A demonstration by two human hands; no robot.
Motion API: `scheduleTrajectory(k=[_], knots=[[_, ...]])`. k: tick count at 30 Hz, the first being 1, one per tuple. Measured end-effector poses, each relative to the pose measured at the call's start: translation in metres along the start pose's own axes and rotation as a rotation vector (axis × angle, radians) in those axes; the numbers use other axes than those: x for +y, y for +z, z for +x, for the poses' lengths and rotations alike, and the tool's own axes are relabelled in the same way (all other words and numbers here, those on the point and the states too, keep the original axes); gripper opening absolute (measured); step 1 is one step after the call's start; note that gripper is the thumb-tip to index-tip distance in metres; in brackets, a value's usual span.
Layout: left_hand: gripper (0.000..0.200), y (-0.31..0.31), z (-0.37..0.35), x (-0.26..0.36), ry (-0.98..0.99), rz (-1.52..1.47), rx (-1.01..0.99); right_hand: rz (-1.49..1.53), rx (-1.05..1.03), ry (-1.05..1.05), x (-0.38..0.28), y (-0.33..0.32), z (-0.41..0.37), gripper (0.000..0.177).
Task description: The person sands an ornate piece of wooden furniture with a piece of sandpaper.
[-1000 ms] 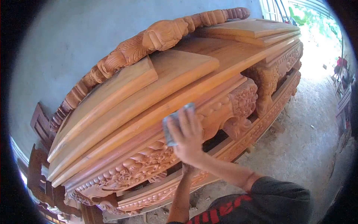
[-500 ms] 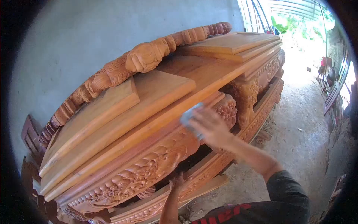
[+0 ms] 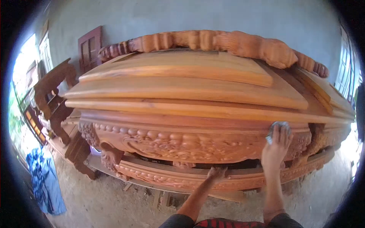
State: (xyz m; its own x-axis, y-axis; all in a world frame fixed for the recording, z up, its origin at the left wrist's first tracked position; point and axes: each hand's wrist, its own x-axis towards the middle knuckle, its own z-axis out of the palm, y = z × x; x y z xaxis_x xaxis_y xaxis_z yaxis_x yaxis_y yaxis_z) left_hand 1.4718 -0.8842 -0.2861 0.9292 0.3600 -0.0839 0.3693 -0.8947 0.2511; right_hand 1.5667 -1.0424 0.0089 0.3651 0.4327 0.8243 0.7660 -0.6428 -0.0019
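Pressing flat w/ R hand (image 3: 275, 149): fingers spread & straight, palm down on a grey bit of sandpaper (image 3: 280, 125), pinning it to the wood rather than curling round it. Sandpaper sits high on the right end of the carved front panel (image 3: 182, 144), just under the overhanging top edge; only its upper part shows above the fingertips.

L hand (image 3: 217, 173) is lower & nearer centre, resting on the carved bottom rail (image 3: 152, 175), fingers loosely bent over its top edge, nothing in it as far as I can tell. Dark gap runs between panel & rail, just above L hand.

Both forearms come up from bottom of view, R one nearly vertical.

On top of the piece: long smooth boards (image 3: 182, 89) stacked lengthwise, w/ a thick carved rail (image 3: 213, 40) lying along the back, against the grey wall (image 3: 190, 17).

Left side: dark wooden chair frames (image 3: 53, 91), a brown door (image 3: 90, 43) leaning on the wall, a blue cloth (image 3: 43, 178) on the dirt floor (image 3: 106, 201).
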Motion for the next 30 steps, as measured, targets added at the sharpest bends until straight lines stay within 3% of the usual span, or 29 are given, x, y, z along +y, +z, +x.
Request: scheduleTrajectory(k=[1,4,5,9,11,13,16,21,26,30], knots=[[0.086,-0.048,-0.021,0.012,-0.015,-0.067,-0.076,0.005,0.006,-0.020,-0.024,-0.004,0.002,0.059],[0.082,-0.038,-0.019,0.010,-0.038,-0.104,-0.075,0.171,-0.114,-0.024,-0.089,-0.025,0.003,0.060],[0.079,-0.002,-0.005,0.001,-0.014,-0.078,0.031,0.214,-0.188,-0.057,-0.110,-0.035,-0.002,0.058],[0.082,-0.013,-0.007,0.002,-0.007,-0.113,0.013,0.317,-0.052,-0.594,-0.203,-0.030,-0.028,0.068],[0.084,-0.001,-0.006,-0.002,-0.018,-0.115,0.024,0.541,0.023,-0.652,-0.256,-0.009,-0.028,0.069],[0.085,0.010,-0.003,-0.006,-0.030,-0.106,0.040,0.471,0.035,-0.812,-0.295,-0.014,-0.016,0.066],[0.088,0.023,-0.005,-0.011,-0.051,-0.096,0.040,0.667,0.019,-0.998,-0.316,0.004,-0.010,0.061],[0.092,0.004,-0.005,-0.011,-0.056,-0.061,0.030,0.700,0.051,-0.878,-0.227,0.012,-0.010,0.059],[0.095,0.004,0.001,-0.002,-0.074,-0.006,0.050,0.443,0.113,-0.790,-0.045,0.019,0.003,0.059],[0.100,-0.022,0.000,0.009,-0.125,-0.002,-0.104,0.251,-0.047,-0.391,0.101,0.007,-0.008,0.060]])
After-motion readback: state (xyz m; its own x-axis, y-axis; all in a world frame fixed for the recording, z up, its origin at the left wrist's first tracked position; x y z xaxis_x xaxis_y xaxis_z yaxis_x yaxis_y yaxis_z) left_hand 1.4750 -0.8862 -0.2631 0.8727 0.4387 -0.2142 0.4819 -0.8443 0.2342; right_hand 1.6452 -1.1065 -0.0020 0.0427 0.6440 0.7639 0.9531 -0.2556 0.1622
